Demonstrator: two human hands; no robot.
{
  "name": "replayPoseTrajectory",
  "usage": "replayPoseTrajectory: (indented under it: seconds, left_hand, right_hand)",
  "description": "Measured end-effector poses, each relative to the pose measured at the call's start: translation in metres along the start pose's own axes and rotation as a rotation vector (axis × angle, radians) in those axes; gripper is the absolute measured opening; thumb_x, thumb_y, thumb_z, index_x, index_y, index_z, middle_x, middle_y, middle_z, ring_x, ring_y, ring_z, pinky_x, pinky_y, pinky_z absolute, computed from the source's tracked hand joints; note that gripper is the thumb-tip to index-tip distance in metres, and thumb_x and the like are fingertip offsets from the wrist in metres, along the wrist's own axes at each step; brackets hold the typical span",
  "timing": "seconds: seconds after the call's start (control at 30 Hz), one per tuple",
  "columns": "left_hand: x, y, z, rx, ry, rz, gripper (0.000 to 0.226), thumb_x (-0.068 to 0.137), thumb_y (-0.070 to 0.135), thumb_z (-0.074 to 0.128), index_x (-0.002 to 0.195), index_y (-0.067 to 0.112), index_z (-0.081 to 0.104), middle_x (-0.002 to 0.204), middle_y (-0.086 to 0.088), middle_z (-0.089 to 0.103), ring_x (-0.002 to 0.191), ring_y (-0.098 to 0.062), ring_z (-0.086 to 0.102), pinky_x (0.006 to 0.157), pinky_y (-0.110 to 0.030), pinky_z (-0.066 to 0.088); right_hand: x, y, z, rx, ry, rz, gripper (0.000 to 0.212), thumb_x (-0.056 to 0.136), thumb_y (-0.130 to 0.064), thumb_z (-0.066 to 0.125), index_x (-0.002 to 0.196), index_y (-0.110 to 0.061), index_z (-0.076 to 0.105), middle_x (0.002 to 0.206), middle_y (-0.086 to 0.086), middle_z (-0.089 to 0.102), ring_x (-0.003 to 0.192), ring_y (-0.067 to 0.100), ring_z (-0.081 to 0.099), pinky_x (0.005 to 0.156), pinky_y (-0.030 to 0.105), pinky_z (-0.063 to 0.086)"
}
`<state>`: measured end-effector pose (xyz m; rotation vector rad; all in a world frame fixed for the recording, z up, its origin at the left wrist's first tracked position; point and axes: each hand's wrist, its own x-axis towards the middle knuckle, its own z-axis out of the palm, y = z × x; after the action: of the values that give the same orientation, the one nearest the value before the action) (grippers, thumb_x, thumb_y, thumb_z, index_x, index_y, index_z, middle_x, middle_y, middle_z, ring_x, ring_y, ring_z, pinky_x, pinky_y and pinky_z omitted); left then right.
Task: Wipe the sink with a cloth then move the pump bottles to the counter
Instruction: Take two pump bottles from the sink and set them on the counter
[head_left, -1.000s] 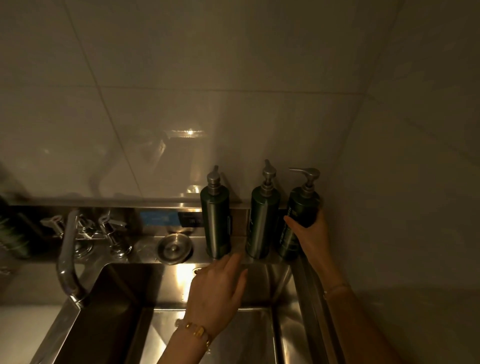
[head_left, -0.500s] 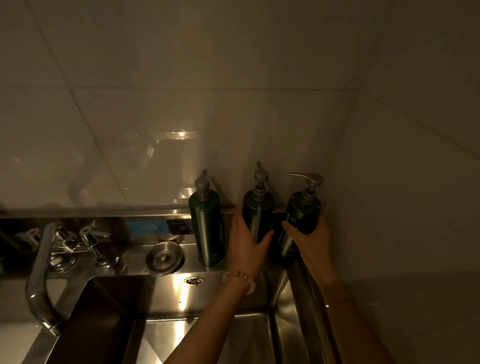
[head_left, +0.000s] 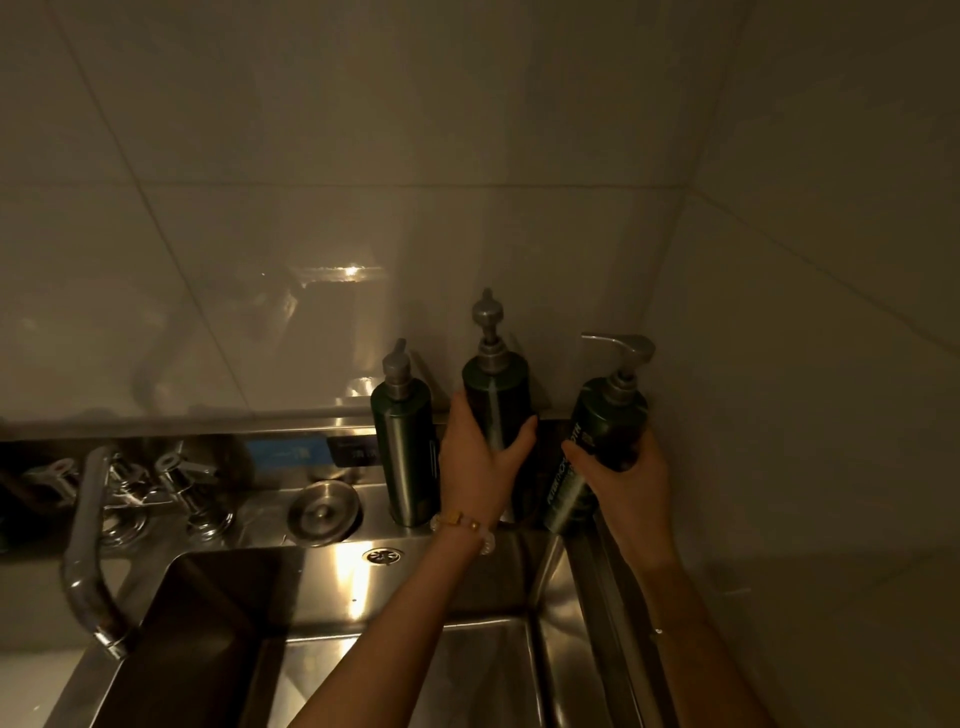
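Reaching over the stainless steel sink, two bare forearms stretch from the near edge toward the back ledge. The basin lies nearest and catches a dull glare on its floor and rear wall, where a small round overflow fitting sits. On the left the curved faucet spout hangs over the basin's corner.

The left hand, with a beaded bracelet at its wrist, has fingers and thumb wrapped round the middle pump bottle. This bottle is upright, and its base is hidden behind the wrist. The right hand grips the right pump bottle, which leans with its pump head toward the side wall. In this dim light I cannot tell whether its foot touches the ledge.

Just beside the left hand the left pump bottle stands upright on the ledge, with no hand on it. A round metal drain lid lies to its left on the ledge, and the tap handles are further left. Behind them a blue label is fixed to the splashback. Glossy pale wall tiles rise beyond.
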<state>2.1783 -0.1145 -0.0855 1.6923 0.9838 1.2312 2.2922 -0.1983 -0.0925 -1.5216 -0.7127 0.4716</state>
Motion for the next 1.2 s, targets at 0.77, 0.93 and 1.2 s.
replayPoseTrajectory:
  seconds: [0.77,0.93,1.2]
  left_hand:
    - [-0.102,0.085,-0.117,0.114,0.026,0.133,0.066,0.067,0.054,0.066,0.12,0.022,0.046,0.107,0.004,0.059,0.096,-0.009,0.058,0.077,-0.022,0.049]
    - [-0.132,0.089,-0.166,0.141,0.114,0.086,0.07,0.064,0.059,0.062,0.122,0.023,0.044,0.111,0.001,0.057,0.098,-0.013,0.058,0.08,-0.033,0.052]
    - [-0.185,0.106,-0.251,0.263,0.299,0.045,0.077,0.062,0.063,0.061,0.124,0.022,0.043,0.116,0.001,0.057,0.1,-0.014,0.056,0.084,-0.038,0.051]
  right_hand:
    - [-0.134,-0.106,-0.03,0.045,-0.126,-0.158,0.049,0.068,-0.014,0.077,0.107,-0.032,0.053,0.099,-0.015,0.06,0.091,-0.001,0.057,0.069,0.019,0.042]
    - [-0.157,-0.109,-0.008,0.032,-0.235,-0.16,0.049,0.065,-0.025,0.079,0.103,-0.041,0.052,0.101,-0.014,0.061,0.092,0.002,0.059,0.071,0.021,0.045]
    - [-0.215,-0.131,0.038,0.1,-0.418,-0.172,0.049,0.065,-0.018,0.078,0.099,-0.041,0.05,0.097,-0.015,0.059,0.09,0.0,0.056,0.07,0.019,0.042]
